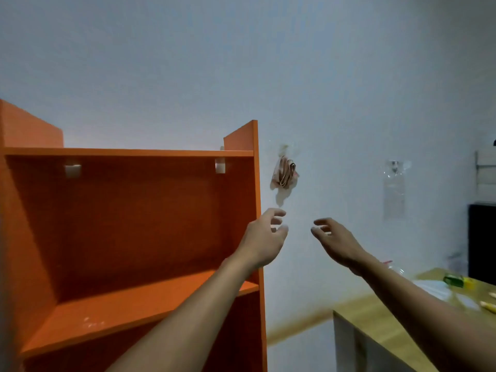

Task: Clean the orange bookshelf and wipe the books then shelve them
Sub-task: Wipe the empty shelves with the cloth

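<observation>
Nearest, two bare forearms reach up and forward from the bottom edge. The left hand (pixel 264 237) is in front of the right side panel of the bookshelf (pixel 128 216), its fingers (pixel 277 212) loosely curled and released, grasping nothing. The right hand (pixel 336 241) is just beside it, raised before the wall (pixel 335 89), fingers (pixel 320 222) likewise relaxed, slightly bent and holding nothing; the two hands are apart, palms turned towards each other.

Low on the right, a wooden counter (pixel 375 312) carries some small clutter: a green thing (pixel 453 281), something yellow and some white sheets, too blurred to tell more.

To the left stands the orange bookshelf, upright against the wall. Its upper compartment is open to view, with a few pale specks (pixel 92 323) on the lower board. Two white brackets (pixel 72 170) sit under the top board at the back panel. No books show on the boards that can be seen.

Farther back, on the wall just right of the bookshelf and above the left hand, a folded pinkish cloth (pixel 284 173) hangs. Well to its right a clear plastic bag (pixel 394 189) hangs from a hook. At the far right edge is a dark screen (pixel 481 242)
</observation>
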Demonstrator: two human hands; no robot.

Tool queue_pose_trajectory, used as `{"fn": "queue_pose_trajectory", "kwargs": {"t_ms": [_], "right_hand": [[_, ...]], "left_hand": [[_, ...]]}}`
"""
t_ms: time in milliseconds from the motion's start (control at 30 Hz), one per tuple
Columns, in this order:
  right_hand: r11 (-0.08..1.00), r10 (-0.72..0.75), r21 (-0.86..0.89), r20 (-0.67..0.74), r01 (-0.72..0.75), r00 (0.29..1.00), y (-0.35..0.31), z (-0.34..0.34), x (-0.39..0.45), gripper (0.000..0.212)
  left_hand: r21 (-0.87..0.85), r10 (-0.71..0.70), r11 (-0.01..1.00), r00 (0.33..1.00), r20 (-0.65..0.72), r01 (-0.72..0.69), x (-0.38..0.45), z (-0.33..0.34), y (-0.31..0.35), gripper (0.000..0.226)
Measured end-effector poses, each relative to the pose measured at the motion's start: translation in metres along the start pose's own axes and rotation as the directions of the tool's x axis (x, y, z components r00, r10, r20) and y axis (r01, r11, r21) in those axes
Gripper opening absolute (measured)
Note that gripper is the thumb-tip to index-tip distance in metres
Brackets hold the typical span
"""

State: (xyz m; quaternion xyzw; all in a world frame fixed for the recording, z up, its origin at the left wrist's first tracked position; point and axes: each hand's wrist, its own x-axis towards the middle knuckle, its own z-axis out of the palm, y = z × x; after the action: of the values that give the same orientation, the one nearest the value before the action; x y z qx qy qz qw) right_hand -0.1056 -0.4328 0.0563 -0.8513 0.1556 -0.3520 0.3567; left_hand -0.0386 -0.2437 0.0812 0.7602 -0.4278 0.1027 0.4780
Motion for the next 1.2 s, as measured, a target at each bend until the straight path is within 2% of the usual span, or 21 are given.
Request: {"fn": "queue_pose_trajectory", "kwargs": {"t_ms": [167,300,400,533,700,733,833,900,1033,1200], "right_hand": [[0.984,-0.019,0.175,-0.077,0.032,0.997,0.036,-0.007,0.123,0.032],[0.948,-0.014,0.315,-0.097,0.044,0.995,0.057,0.000,0.211,0.032],[0.925,-0.049,0.372,-0.094,0.081,0.994,0.062,0.015,0.261,0.030],[0.900,-0.117,0.411,-0.091,0.144,0.989,0.062,0.031,0.318,0.034],[0.889,-0.206,0.405,-0.065,0.214,0.976,0.055,0.052,0.389,0.054],[0.888,-0.217,0.404,-0.056,0.221,0.975,0.056,0.058,0.401,0.050],[0.870,-0.207,0.446,-0.052,0.208,0.977,0.062,0.072,0.423,0.011],[0.819,-0.157,0.545,-0.086,0.178,0.984,0.063,0.074,0.431,0.013],[0.688,-0.120,0.711,-0.089,0.147,0.989,0.058,0.056,0.434,0.019],[0.610,-0.192,0.778,-0.039,0.151,0.981,0.052,0.029,0.422,0.025]], "left_hand": [[-0.058,0.009,0.998,0.988,-0.155,-0.018,0.135,0.059,0.002,0.033],[-0.014,-0.035,0.999,0.947,-0.319,0.032,0.229,0.080,-0.024,0.037],[0.075,-0.058,0.993,0.928,-0.367,0.092,0.281,0.082,-0.051,0.040],[0.325,-0.007,0.939,0.951,-0.310,0.113,0.336,0.072,-0.073,0.053],[0.554,0.095,0.830,0.960,-0.262,0.069,0.406,0.071,-0.080,0.059],[0.599,0.111,0.799,0.965,-0.236,0.055,0.416,0.072,-0.081,0.059],[0.712,0.155,0.702,0.975,-0.159,0.005,0.440,0.074,-0.085,0.050],[0.742,0.168,0.671,0.976,-0.135,-0.013,0.449,0.074,-0.089,0.044],[0.711,0.165,0.703,0.976,-0.146,-0.013,0.453,0.071,-0.084,0.040],[0.542,0.134,0.840,0.978,-0.160,-0.026,0.446,0.076,-0.067,0.044]]}}
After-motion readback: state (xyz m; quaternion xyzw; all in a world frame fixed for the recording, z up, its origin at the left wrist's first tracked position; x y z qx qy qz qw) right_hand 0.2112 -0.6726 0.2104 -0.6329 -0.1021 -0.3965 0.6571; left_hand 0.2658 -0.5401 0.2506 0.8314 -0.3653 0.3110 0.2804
